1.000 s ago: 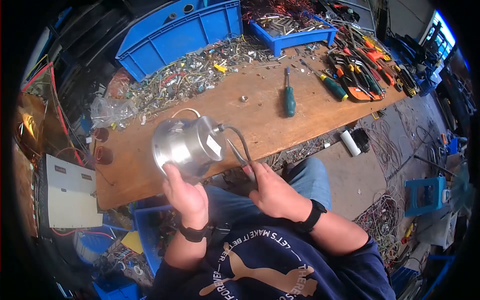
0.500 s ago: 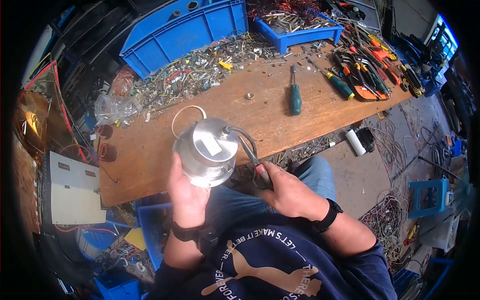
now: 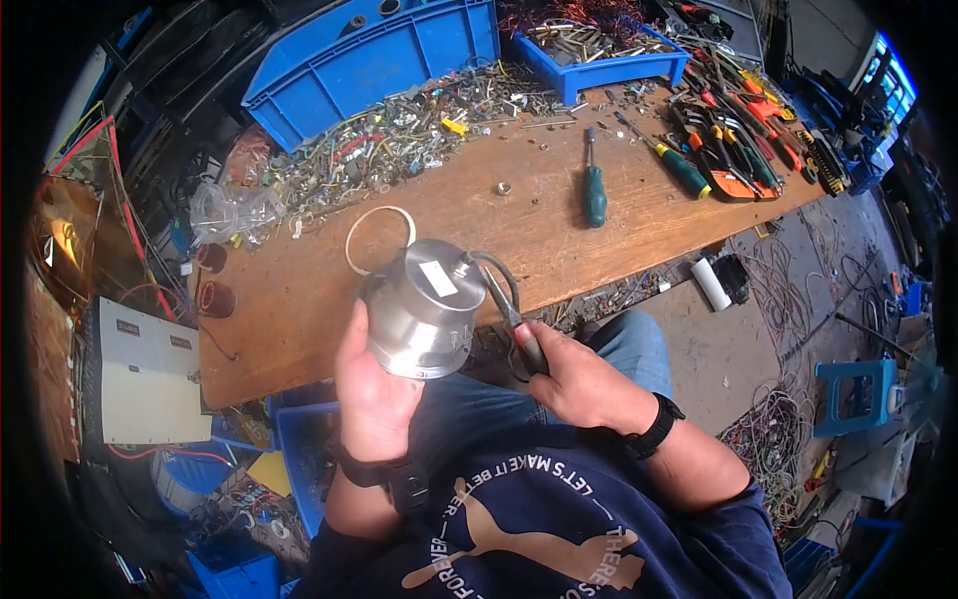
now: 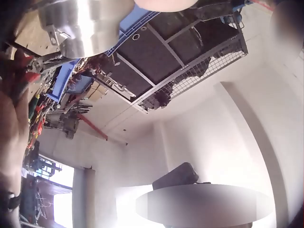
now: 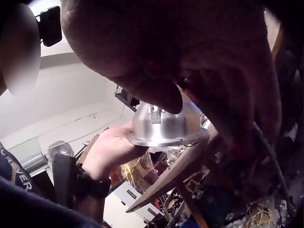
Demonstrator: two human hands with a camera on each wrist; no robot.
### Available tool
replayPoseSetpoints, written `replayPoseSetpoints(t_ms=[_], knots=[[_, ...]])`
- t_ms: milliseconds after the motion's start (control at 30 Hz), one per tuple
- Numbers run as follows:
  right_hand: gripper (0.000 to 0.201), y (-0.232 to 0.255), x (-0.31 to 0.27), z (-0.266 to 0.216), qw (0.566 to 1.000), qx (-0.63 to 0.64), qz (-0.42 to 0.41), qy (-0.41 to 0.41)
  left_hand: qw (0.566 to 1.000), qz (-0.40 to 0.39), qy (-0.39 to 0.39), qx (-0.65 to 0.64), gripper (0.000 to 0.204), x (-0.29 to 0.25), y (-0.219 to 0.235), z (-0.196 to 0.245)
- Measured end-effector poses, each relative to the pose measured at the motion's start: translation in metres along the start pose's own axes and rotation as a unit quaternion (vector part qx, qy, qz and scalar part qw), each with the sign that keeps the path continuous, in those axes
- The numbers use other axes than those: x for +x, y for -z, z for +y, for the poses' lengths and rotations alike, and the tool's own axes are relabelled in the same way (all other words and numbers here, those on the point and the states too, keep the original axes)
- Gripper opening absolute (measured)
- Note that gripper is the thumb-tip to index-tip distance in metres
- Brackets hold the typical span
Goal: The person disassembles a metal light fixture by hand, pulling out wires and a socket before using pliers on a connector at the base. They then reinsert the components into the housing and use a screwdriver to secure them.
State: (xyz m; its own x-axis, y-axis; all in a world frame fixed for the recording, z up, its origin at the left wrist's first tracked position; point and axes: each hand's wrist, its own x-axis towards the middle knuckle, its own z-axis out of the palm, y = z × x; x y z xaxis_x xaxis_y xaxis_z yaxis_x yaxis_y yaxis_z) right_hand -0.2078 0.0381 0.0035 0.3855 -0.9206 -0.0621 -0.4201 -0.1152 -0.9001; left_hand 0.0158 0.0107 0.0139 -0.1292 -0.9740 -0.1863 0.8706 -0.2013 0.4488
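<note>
My left hand [image 3: 377, 399] holds a shiny bell-shaped metal housing [image 3: 424, 324] by its wide rim, thumb up along its side and the other fingers hidden beneath. A white label is stuck on the housing's flat end, and a dark cable [image 3: 506, 270] comes out of a fitting there. My right hand [image 3: 584, 379] grips pliers [image 3: 529, 344] by their handles, their tips close to the cable fitting. A cream ring [image 3: 351, 245] shows behind the housing, over the table. In the right wrist view the housing [image 5: 166, 126] stands rim down above the left hand.
On the wooden table [image 3: 449, 210] lie a green screwdriver [image 3: 595, 195], a second screwdriver [image 3: 684, 172], a small nut [image 3: 503, 188] and a heap of scrap bits [image 3: 379, 145]. Blue bins [image 3: 389, 70] stand behind. Hand tools [image 3: 733, 150] crowd the right end.
My left hand has turned the housing so its labelled end faces up more, and shifted it right. The pliers have moved slightly right with it, staying by the cable.
</note>
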Motion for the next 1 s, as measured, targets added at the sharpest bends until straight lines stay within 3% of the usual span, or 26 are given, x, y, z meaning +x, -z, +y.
replayPoseSetpoints(t_ms=[267,367,767,867,1000], knots=[[0.045,-0.002,0.002,0.002,0.999,0.0,-0.015,-0.038,0.997,-0.003,-0.038,0.063,0.043,0.0,-0.007,-0.008],[0.045,-0.006,0.003,0.011,1.0,0.003,-0.002,-0.026,0.986,0.047,-0.091,0.133,0.043,0.002,-0.009,-0.012],[0.049,-0.001,-0.001,0.007,0.999,0.0,-0.033,-0.037,0.968,0.02,-0.159,0.193,0.044,0.009,-0.002,-0.005],[0.049,-0.001,-0.002,0.007,0.998,0.022,-0.047,-0.044,0.953,0.033,-0.188,0.233,0.044,0.008,0.001,-0.006],[0.048,-0.004,-0.002,0.015,0.998,0.04,-0.036,-0.041,0.897,0.04,-0.231,0.374,0.036,0.004,0.013,-0.01]])
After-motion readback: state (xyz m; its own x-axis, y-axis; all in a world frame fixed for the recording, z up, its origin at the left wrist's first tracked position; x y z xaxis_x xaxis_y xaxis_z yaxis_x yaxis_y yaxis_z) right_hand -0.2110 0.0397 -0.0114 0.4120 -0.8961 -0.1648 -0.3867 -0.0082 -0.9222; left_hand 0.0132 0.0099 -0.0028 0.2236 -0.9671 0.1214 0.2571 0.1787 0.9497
